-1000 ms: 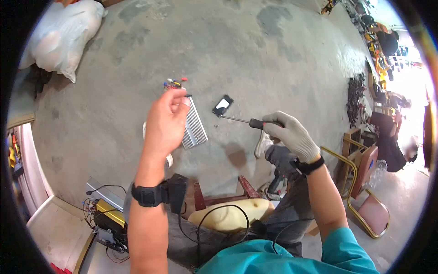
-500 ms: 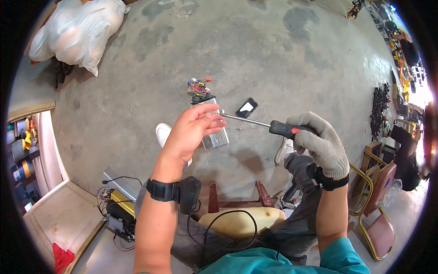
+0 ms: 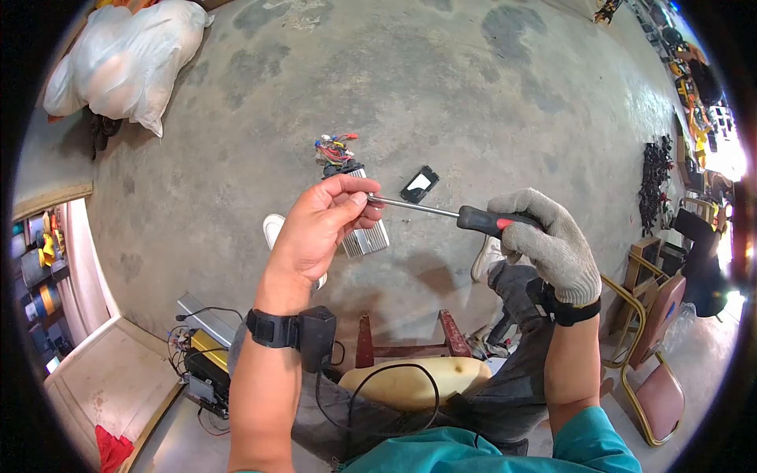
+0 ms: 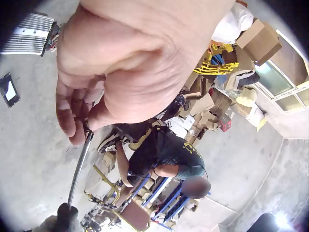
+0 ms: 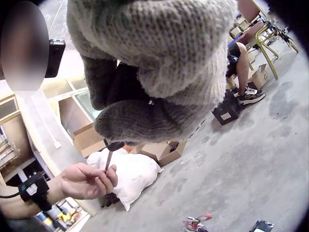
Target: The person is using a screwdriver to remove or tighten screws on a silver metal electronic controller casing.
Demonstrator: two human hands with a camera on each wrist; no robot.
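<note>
My bare left hand [image 3: 359,201] pinches the tip of a screwdriver shaft [image 3: 414,206] between thumb and fingers. The gloved right hand [image 3: 544,236] grips the black and red handle [image 3: 481,220], so the tool lies level between both hands. Behind the left hand, a finned aluminium box [image 3: 364,239] with a bundle of coloured wires [image 3: 335,148] lies on the concrete floor. A small black plate [image 3: 419,184] lies beside it. The left wrist view shows my fingers [image 4: 72,121] closed on the shaft [image 4: 79,166], apart from the box [image 4: 29,34].
A white sack [image 3: 118,55] lies at the far left. Below me are a wooden stool [image 3: 445,335], electronic gear with cables [image 3: 197,370] and my white shoes [image 3: 482,258]. A yellow-framed chair [image 3: 650,347] and dark parts [image 3: 654,173] stand at the right.
My left hand has come down from in front of the box and closed its fingertips on the screwdriver tip. The right hand has kept its grip on the handle.
</note>
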